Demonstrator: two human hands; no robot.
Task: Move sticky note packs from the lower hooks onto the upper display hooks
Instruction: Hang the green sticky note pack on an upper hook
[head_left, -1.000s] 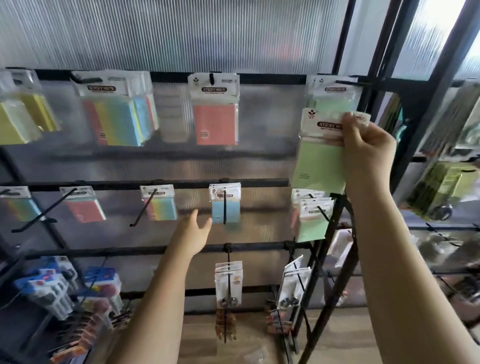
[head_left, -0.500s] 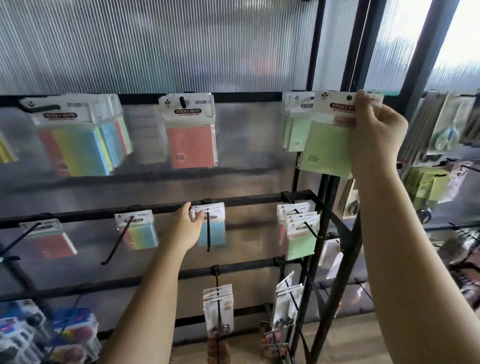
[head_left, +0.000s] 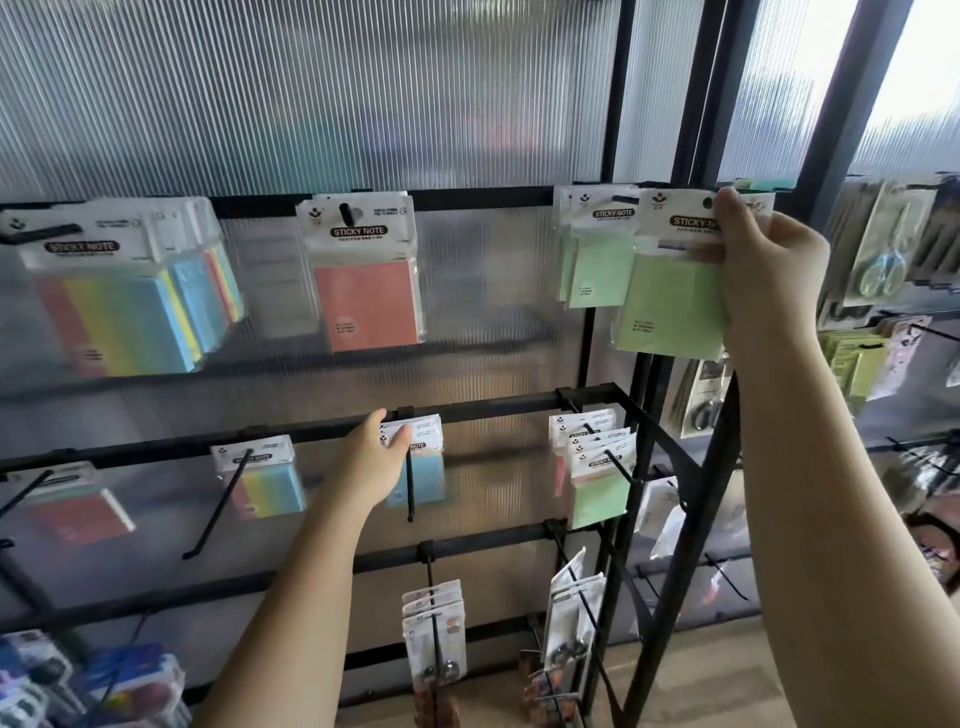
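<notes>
My right hand (head_left: 769, 270) pinches the header of a green sticky note pack (head_left: 672, 299) at the top rail, right beside the green packs (head_left: 597, 260) hanging on the upper right hook. My left hand (head_left: 371, 465) reaches to the middle rail and touches the white header of the blue sticky note pack (head_left: 428, 475) hanging on a lower hook (head_left: 410, 483); I cannot tell if the fingers grip it. More green packs (head_left: 597, 486) hang on the lower right hook. An orange pack (head_left: 366, 301) and multicolour packs (head_left: 119, 317) hang on upper hooks.
Lower hooks at the left carry a striped pack (head_left: 267, 483) and an orange pack (head_left: 78, 512). Black rails and long hook tips (head_left: 218, 514) stick out toward me. Scissors packs (head_left: 878, 254) hang on the right rack, small items (head_left: 434, 639) on the bottom rail.
My right hand has lifted the green pack from mid-height up to the top rail. My left hand has risen from below the middle rail to the blue pack's header.
</notes>
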